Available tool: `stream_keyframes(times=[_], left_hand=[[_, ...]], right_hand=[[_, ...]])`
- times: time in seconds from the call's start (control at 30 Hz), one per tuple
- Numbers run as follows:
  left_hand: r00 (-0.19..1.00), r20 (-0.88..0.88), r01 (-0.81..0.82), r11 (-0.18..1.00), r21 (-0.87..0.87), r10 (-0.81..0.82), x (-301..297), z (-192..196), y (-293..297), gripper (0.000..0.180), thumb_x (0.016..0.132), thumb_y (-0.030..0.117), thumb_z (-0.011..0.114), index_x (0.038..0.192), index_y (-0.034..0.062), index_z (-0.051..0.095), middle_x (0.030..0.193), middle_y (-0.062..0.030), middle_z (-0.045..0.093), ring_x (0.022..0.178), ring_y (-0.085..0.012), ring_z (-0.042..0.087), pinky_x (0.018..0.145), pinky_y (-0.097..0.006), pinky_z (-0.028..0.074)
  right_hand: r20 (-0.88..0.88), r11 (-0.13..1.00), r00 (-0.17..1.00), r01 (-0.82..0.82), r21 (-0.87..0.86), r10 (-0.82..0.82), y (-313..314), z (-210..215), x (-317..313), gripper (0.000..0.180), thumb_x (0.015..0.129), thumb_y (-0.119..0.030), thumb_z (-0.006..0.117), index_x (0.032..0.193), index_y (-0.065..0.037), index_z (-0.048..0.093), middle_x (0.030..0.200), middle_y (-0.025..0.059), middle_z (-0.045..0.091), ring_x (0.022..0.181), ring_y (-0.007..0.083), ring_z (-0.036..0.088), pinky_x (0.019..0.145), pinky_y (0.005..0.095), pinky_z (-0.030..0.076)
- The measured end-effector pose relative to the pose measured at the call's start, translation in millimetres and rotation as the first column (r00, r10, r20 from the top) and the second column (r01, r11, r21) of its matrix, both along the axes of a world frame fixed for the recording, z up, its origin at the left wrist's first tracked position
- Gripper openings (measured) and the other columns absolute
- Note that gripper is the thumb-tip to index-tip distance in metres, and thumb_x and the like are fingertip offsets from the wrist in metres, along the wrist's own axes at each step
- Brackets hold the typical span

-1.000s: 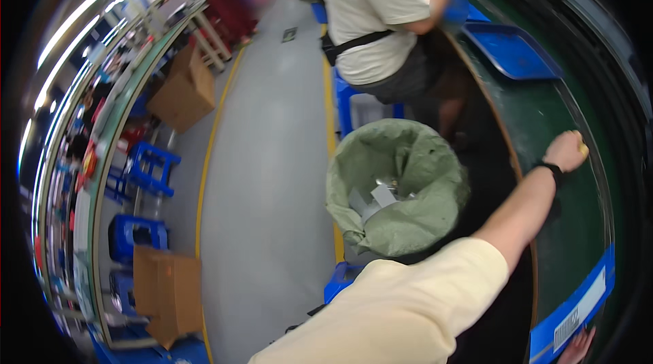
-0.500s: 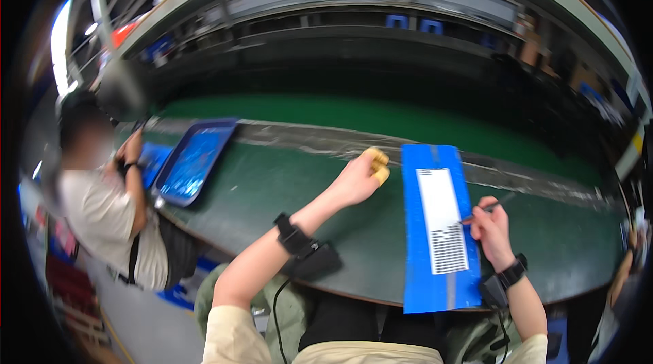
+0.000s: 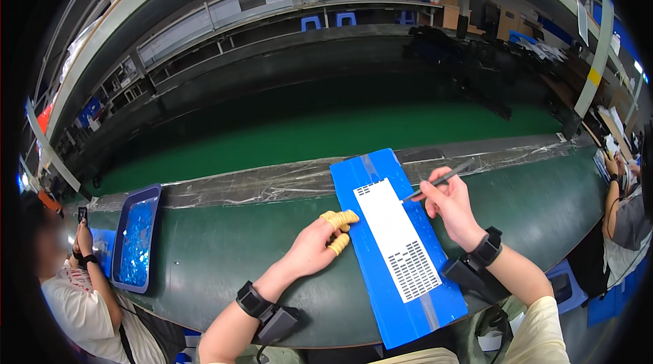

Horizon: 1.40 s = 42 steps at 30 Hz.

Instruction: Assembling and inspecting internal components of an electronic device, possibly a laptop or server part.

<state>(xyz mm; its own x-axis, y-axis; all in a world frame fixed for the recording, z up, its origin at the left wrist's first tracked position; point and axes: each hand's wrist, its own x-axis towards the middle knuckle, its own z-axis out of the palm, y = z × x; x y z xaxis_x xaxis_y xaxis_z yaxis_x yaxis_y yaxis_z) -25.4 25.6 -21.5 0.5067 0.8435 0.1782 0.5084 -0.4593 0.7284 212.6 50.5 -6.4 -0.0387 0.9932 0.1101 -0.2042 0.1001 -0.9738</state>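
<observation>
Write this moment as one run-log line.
left hand: yellow finger cots, touching blue tray edge | right hand: holds tweezers over white sheet | surface: green bench

A long blue tray (image 3: 381,255) lay slanted on the dark green bench, carrying a white sheet (image 3: 398,241) partly filled with rows of small dark parts. A thin grey tool (image 3: 442,178) pointed at the sheet's upper end.

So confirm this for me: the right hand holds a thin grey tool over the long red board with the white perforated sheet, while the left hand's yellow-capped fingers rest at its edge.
One thing is off: the long flat board is blue, not red, as the head view shows. The rest stands: the right hand holds the thin grey tool over it and its white perforated sheet, and the left hand's yellow-capped fingers rest at its left edge.
</observation>
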Motion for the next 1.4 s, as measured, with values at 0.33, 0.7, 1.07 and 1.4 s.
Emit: stream_keyframes(times=[0.33, 0.7, 1.07, 1.4], left_hand=[[0.991, -0.131, 0.049, 0.982, 0.181, -0.025, 3, -6, 0, 0.035, 0.071, 0.007, 0.051, 0.105, 0.0111, 0.048, 0.089, -0.0109, 0.045, 0.085, -0.0246, 0.043, 0.074, -0.031, 0.037], [0.988, -0.153, 0.032, 0.981, 0.192, -0.002, 5, -6, 3, 0.033, 0.069, 0.009, 0.053, 0.102, 0.0103, 0.048, 0.089, -0.0103, 0.045, 0.086, -0.0246, 0.044, 0.075, -0.032, 0.037], [0.982, -0.191, 0.052, 0.973, 0.226, -0.008, 5, -8, 4, 0.034, 0.07, 0.012, 0.053, 0.103, 0.0103, 0.046, 0.094, -0.0122, 0.043, 0.086, -0.0266, 0.043, 0.075, -0.034, 0.037], [0.988, -0.148, 0.059, 0.987, 0.147, -0.037, 1, -7, 2, 0.032, 0.073, 0.011, 0.049, 0.104, 0.011, 0.046, 0.095, -0.0113, 0.043, 0.089, -0.0252, 0.043, 0.078, -0.032, 0.037]], right_hand=[[-0.03, 1.0, 1.0, -0.007, -0.023, 0.006, 50, -24, -21, 0.016, 0.074, -0.006, 0.053, 0.08, -0.004, 0.038, 0.059, 0.0114, 0.055, 0.04, 0.0063, 0.044, 0.035, 0.0169, 0.033], [0.089, 1.0, 0.996, -0.01, -0.013, 0.011, 49, -19, -31, 0.015, 0.073, -0.003, 0.052, 0.08, -0.003, 0.038, 0.058, 0.0106, 0.056, 0.037, 0.0067, 0.045, 0.033, 0.0172, 0.034], [0.096, 1.0, 0.995, 0.022, 0.009, -0.023, 48, -21, -34, 0.015, 0.073, -0.001, 0.052, 0.079, -0.004, 0.038, 0.056, 0.0101, 0.055, 0.037, 0.0067, 0.045, 0.032, 0.017, 0.033], [-0.142, 0.999, 0.99, 0.019, 0.027, -0.015, 43, -25, -21, 0.016, 0.074, 0.0, 0.051, 0.08, -0.005, 0.037, 0.049, 0.0037, 0.047, 0.04, 0.0074, 0.045, 0.034, 0.0172, 0.028]])
